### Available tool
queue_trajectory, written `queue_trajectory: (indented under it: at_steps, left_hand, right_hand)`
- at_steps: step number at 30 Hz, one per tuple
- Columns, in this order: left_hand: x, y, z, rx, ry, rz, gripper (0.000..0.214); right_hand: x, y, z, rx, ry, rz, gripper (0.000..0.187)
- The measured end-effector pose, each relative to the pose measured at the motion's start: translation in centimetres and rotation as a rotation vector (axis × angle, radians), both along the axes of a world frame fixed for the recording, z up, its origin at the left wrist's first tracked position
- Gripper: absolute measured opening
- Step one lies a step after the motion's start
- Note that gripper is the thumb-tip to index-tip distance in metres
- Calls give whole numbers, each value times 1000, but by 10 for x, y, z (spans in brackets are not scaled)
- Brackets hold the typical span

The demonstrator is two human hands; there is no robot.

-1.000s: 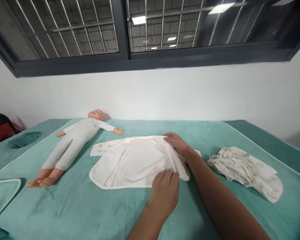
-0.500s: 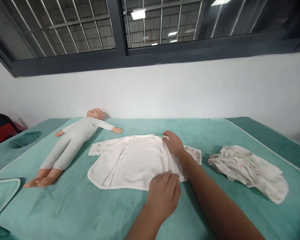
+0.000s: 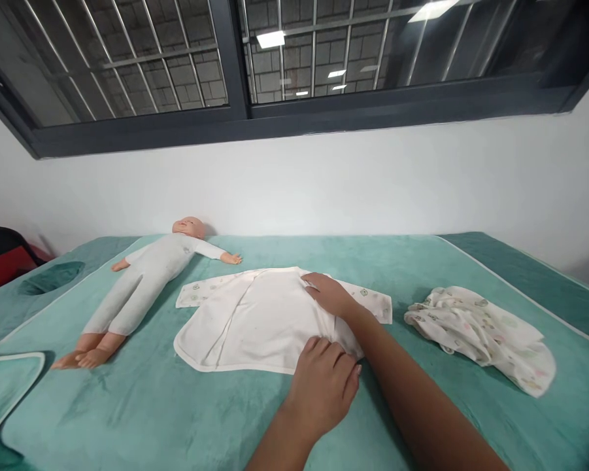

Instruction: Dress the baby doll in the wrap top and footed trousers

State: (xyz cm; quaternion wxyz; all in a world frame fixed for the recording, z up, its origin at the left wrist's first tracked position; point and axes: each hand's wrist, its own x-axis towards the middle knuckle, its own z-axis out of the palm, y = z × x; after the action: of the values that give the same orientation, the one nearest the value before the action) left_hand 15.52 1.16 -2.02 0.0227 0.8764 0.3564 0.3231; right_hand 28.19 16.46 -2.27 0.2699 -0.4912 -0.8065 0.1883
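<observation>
A white baby shirt (image 3: 265, 320) lies spread on the green padded surface, its printed sleeves stretched to both sides and its front opened out. My right hand (image 3: 331, 294) rests on the shirt's upper right part near the neckline, fingers extended over the cloth. Below it, my left hand (image 3: 323, 383) has its fingers curled at the lower right hem; the fabric under them is partly hidden. To the left, a baby doll (image 3: 147, 275) in a white bodysuit lies on its back, arms spread, bare feet toward the lower left.
A crumpled printed baby garment (image 3: 480, 337) lies to the right. The green padded surface (image 3: 142, 418) runs back to a white wall (image 3: 294, 183) under a dark-framed window (image 3: 235, 111). A red and black object (image 3: 4, 261) stands at the far left, beside a round hollow (image 3: 51, 278).
My right hand has moved slightly left and down, from the edge of the shirt's right flap onto its upper body. My left hand has shifted a little right along the hem.
</observation>
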Motion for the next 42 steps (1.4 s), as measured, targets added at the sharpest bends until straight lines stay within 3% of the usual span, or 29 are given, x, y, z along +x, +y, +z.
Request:
queue_trajectory:
  at_steps: [4, 10, 18, 24, 32, 37, 42]
  left_hand:
    - [-1, -1, 1, -11, -7, -43, 18]
    - [1, 3, 2, -31, -57, -117, 19]
    - [1, 9, 0, -112, -127, -116, 17]
    - [1, 10, 1, -133, -145, -92, 19]
    - [0, 10, -3, -135, -157, -75, 19]
    - [0, 10, -5, -156, -146, -42, 18]
    - [0, 10, -6, -161, -149, -38, 18]
  right_hand:
    - [-1, 2, -4, -5, 14, -6, 39]
    - [3, 25, -2, 27, 0, -216, 29]
    - [3, 57, 2, -38, -33, -195, 18]
    - [3, 56, 6, 13, -5, -146, 20]
    - [13, 48, 15, -42, -31, -139, 26]
    - [17, 39, 22, -64, 3, -90, 11]
    - [17, 40, 16, -87, -28, -129, 11]
